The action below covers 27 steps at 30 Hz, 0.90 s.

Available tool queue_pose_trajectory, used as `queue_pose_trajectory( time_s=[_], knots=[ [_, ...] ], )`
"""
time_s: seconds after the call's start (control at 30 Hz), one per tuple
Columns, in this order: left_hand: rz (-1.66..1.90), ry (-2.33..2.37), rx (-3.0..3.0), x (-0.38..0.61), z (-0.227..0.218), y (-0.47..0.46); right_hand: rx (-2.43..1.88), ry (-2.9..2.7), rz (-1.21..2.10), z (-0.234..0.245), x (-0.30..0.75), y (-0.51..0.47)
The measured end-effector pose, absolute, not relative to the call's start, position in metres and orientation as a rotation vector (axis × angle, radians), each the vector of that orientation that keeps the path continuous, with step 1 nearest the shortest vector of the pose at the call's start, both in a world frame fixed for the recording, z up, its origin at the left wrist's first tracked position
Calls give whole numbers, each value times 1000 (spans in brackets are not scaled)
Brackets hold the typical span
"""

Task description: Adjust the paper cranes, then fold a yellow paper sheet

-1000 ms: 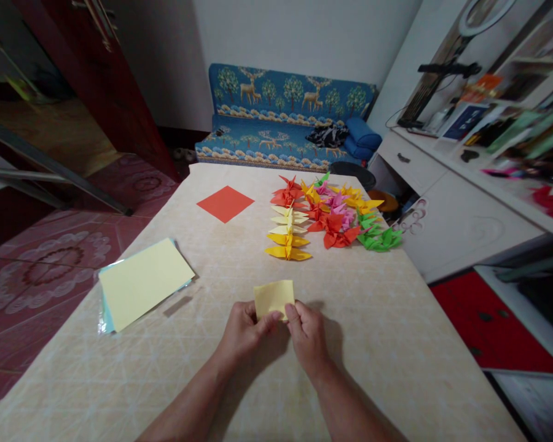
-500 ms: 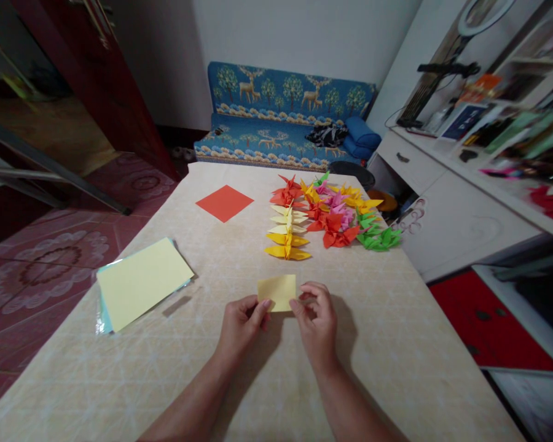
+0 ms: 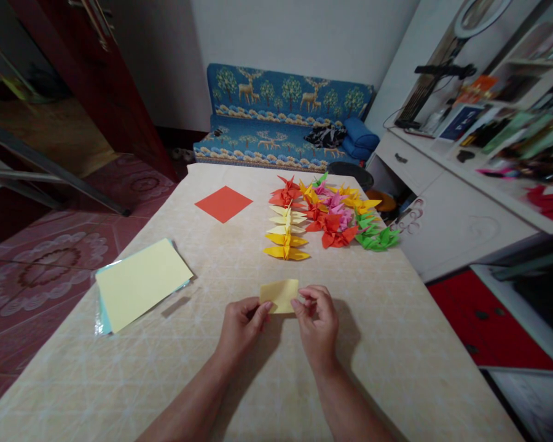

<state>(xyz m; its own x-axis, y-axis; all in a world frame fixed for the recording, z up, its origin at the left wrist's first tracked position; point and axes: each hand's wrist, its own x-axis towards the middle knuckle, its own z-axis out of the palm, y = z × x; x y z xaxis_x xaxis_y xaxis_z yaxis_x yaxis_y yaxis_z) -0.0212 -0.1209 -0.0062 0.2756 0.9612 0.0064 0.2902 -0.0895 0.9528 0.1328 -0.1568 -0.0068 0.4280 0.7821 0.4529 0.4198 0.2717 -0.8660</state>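
Note:
Between my two hands a small yellow piece of paper (image 3: 280, 294) is held up over the table, its face towards me. My left hand (image 3: 243, 325) pinches its lower left corner, thumb in front. On the other side my right hand (image 3: 317, 322) grips the lower right corner between thumb and fingers. Just beyond the paper stands a row of folded paper cranes (image 3: 286, 239), yellow at the near end, pale in the middle and red at the far end. The fingers behind the paper are partly hidden.
More folded cranes (image 3: 334, 227) in red, pink, orange and green cluster at the far right. A red paper square (image 3: 223, 204) lies flat at the far left. Nearer on the left sits a stack of pale yellow sheets (image 3: 142, 282) over a clear wrapper. A blue sofa (image 3: 270, 135) stands behind the table (image 3: 96, 387).
The yellow paper and both hands have shifted very slightly to the right and down, with the paper tipped back a little. Both hands keep their hold.

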Motion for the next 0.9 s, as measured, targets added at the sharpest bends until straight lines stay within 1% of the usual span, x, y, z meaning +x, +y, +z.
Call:
queue_pose_trajectory(
  time_s=[0.23, 0.37, 0.5, 0.6, 0.67, 0.73, 0.8, 0.9],
  knots=[
    [888, 1199, 1690, -21, -3, -121, -1381, -1188, 399, -9, 131, -156],
    [954, 1138, 1643, -20, 1, -123, -1316, -1214, 456, -9, 131, -155],
    [1161, 1144, 1466, -24, 4, -121, -1238, -1190, 599, -10, 133, -150],
    [1415, 1225, 1403, -32, 5, -120, -1203, -1241, 703, -7, 137, -140],
    [1616, 1185, 1477, -40, 4, -121, -1195, -1353, 722, -1, 140, -131],
    [1706, 1029, 1657, -46, 4, -125, -1203, -1482, 709, 5, 141, -123],
    [1607, 869, 1855, -50, 5, -130, -1224, -1568, 720, 7, 141, -117],
    [1357, 742, 2024, -50, 7, -132, -1259, -1561, 746, 4, 139, -113]
  ],
)
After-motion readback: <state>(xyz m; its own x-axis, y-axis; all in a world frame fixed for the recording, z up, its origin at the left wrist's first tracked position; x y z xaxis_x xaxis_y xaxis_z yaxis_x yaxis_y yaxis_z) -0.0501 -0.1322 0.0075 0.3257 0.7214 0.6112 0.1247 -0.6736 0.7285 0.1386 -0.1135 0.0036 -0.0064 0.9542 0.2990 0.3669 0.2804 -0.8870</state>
